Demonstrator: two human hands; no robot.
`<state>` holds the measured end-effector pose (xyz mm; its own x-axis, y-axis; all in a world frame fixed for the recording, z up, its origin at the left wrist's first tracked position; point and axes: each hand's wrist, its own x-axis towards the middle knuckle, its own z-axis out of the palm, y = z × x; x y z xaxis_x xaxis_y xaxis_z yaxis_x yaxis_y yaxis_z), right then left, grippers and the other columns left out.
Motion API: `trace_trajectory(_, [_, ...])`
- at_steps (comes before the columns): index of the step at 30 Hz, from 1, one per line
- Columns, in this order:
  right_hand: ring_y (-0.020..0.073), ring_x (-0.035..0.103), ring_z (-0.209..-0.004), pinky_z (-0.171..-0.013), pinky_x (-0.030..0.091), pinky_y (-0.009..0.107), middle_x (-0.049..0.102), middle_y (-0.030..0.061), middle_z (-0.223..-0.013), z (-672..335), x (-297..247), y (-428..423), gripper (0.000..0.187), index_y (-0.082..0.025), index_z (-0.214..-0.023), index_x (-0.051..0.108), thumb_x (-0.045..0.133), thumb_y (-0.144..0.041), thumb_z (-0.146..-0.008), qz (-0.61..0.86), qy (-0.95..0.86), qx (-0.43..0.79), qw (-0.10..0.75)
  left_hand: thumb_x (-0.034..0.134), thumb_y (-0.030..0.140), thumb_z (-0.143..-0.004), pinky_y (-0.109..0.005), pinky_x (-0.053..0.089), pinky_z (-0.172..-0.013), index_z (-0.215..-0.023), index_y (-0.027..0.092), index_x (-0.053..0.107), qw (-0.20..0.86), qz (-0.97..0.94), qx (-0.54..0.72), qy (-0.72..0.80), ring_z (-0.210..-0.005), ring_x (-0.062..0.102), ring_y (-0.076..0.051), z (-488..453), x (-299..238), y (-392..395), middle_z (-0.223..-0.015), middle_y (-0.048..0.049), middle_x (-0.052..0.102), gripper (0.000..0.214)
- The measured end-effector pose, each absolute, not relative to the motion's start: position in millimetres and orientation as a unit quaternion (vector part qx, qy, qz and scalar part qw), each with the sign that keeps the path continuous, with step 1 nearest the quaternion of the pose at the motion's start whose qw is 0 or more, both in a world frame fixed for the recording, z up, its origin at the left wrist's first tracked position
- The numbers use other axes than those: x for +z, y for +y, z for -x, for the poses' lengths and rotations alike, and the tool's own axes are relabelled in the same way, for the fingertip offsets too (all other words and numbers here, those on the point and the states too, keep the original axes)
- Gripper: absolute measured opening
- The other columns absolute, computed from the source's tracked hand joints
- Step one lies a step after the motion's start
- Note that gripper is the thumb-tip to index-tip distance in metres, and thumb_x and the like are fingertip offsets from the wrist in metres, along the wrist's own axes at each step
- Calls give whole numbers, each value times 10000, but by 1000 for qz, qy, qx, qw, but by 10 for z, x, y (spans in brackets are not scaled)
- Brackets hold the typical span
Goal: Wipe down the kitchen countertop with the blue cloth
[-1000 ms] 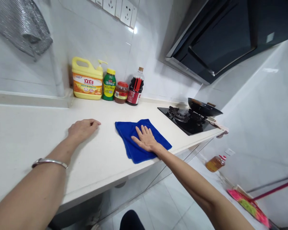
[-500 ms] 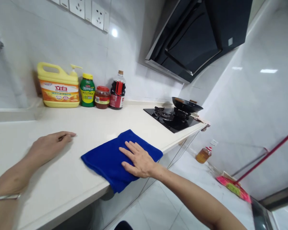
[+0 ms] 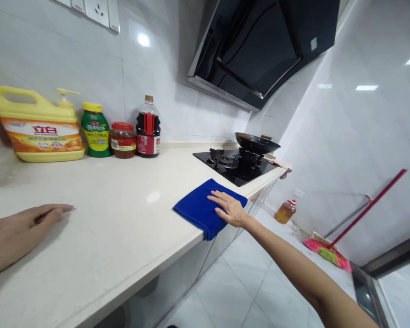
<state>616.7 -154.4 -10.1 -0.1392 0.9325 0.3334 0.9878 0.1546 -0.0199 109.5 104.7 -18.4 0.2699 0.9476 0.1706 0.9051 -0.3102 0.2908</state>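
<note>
A folded blue cloth (image 3: 200, 207) lies on the cream countertop (image 3: 123, 214) near its front edge, just short of the black gas hob (image 3: 237, 166). My right hand (image 3: 229, 208) presses flat on the cloth's right part, fingers stretched out and slightly apart. My left hand (image 3: 18, 227) rests on the counter far to the left, fingers loosely curled and palm down, holding nothing that I can see.
Against the tiled wall stand a yellow detergent jug (image 3: 37, 127), a green bottle (image 3: 95, 130), a red-lidded jar (image 3: 123, 140) and a dark sauce bottle (image 3: 148, 127). A black wok (image 3: 256, 142) sits on the hob under the range hood (image 3: 259, 45). An oil bottle (image 3: 284, 211) and a broom (image 3: 341, 241) are on the floor.
My right hand has slid the blue cloth to the right along the counter's front edge toward the hob. The view has turned right; my left hand stays flat on the counter.
</note>
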Motion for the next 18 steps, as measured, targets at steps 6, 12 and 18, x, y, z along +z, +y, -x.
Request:
trace_trajectory(6, [180,322,-1446,-1201,240,386,394,21,-1553,-6664,-110,-1409,474,-280,-1481,431,357,-387,-1024,744,-654,-101,94,198,656,-820,-408,423,-1027,-1131,330,700,91,-793,170,577,-1152,597,-303,-1245,30,770,-1242,10,671,675])
trace_trajectory(12, [228,292,-1461,-1185,242,445,367,81,-1563,-6604,-214,-1382,498,-239,-1493,413,357,-398,-1024,777,-615,-113,74,291,530,-850,-359,421,-1015,-1188,251,672,119,-810,143,557,-1170,583,-277,-1269,203,658,-1275,-27,657,581])
trace_trajectory(18, [258,294,-1459,-1173,240,465,362,111,-1561,-6078,-370,-1548,542,-196,-1502,401,349,-401,-1003,777,-603,-169,65,285,505,-872,-399,402,-1030,-1181,225,671,102,-820,97,554,-1172,568,-305,-835,361,630,-1274,-83,649,568])
